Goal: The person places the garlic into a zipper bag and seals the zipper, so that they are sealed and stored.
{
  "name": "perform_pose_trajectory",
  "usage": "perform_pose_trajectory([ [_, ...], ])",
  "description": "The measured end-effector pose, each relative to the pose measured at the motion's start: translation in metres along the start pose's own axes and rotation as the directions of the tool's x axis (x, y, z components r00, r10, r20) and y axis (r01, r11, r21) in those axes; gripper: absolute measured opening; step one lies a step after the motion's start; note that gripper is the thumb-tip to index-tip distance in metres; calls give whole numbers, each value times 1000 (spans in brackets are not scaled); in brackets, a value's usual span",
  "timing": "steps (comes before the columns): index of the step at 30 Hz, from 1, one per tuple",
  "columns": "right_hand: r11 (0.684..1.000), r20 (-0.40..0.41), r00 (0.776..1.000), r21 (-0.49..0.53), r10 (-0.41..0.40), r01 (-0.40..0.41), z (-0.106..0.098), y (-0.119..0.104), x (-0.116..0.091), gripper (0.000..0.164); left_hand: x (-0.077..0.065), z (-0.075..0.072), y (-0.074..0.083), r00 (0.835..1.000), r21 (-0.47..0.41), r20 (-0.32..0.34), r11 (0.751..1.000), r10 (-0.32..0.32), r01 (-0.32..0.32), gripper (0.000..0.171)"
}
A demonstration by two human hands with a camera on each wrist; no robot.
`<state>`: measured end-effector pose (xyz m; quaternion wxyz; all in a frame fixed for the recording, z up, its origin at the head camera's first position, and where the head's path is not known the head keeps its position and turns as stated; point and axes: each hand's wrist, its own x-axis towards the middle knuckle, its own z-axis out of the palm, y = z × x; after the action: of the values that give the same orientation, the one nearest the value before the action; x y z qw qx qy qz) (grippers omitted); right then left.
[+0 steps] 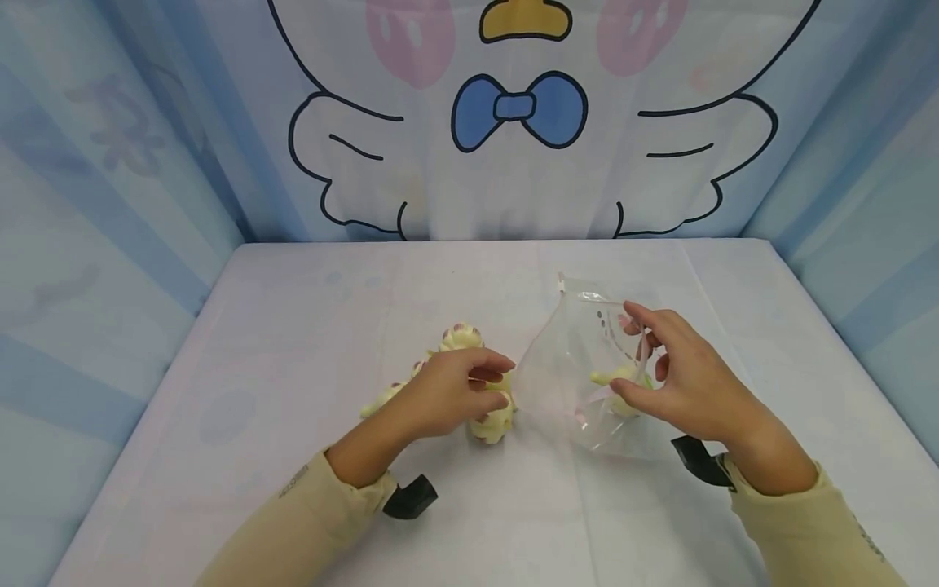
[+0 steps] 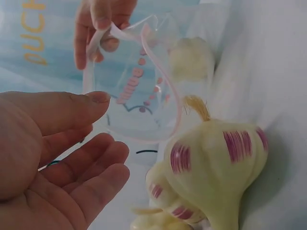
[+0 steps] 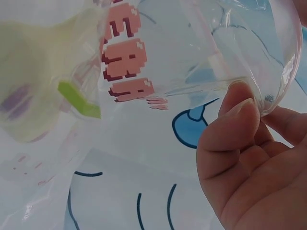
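Observation:
My right hand (image 1: 682, 375) pinches the rim of a clear plastic bag (image 1: 546, 367) between thumb and fingers. The bag has a pink-edged mouth, which gapes toward my left hand in the left wrist view, and pink printed letters (image 3: 127, 57). Through the film shows a pale garlic bulb (image 1: 623, 401) inside. A small bright green strip (image 3: 79, 100) lies beside that bulb. My left hand (image 1: 455, 391) holds nothing, its fingers loosely bent and thumb apart. Right by it are several garlic bulbs with purple streaks, the nearest bulb (image 2: 216, 163) standing out in the left wrist view.
Garlic bulbs trail to the left behind my left wrist, with one bulb (image 1: 462, 336) at the far end. A white cloth covers the table (image 1: 308, 310). Behind it hangs a printed curtain (image 1: 513, 196) with a blue bow, and blue curtains flank both sides.

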<state>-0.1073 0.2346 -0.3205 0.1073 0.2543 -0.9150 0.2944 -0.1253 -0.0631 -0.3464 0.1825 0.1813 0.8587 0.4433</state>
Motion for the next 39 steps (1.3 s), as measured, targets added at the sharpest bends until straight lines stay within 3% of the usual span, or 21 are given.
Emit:
perform_pose_trajectory([
  [8, 1000, -3, 1000, 0, 4, -4, 0, 1, -2, 88, -7, -4, -17, 999, 54, -33, 998, 18, -16, 43],
  [14, 1000, 0, 1000, 1, 13, -13, 0, 0, -2, 88, -10, 1, -25, 999, 115, -21, 992, 44, -42, 40],
  [20, 1000, -2, 1000, 4, 8, -8, 0, 0, -2, 88, -13, 5, -28, 998, 158, 35, 986, 49, -54, 40],
  [34, 1000, -1, 1000, 6, 16, -16, 2, -1, -2, 87, -15, 12, -32, 987, 241, 70, 957, 147, -159, 35],
  [39, 1000, 2, 1000, 4, 17, -17, 2, -1, -2, 87, -15, 15, -35, 982, 244, 52, 951, 182, -189, 33],
])
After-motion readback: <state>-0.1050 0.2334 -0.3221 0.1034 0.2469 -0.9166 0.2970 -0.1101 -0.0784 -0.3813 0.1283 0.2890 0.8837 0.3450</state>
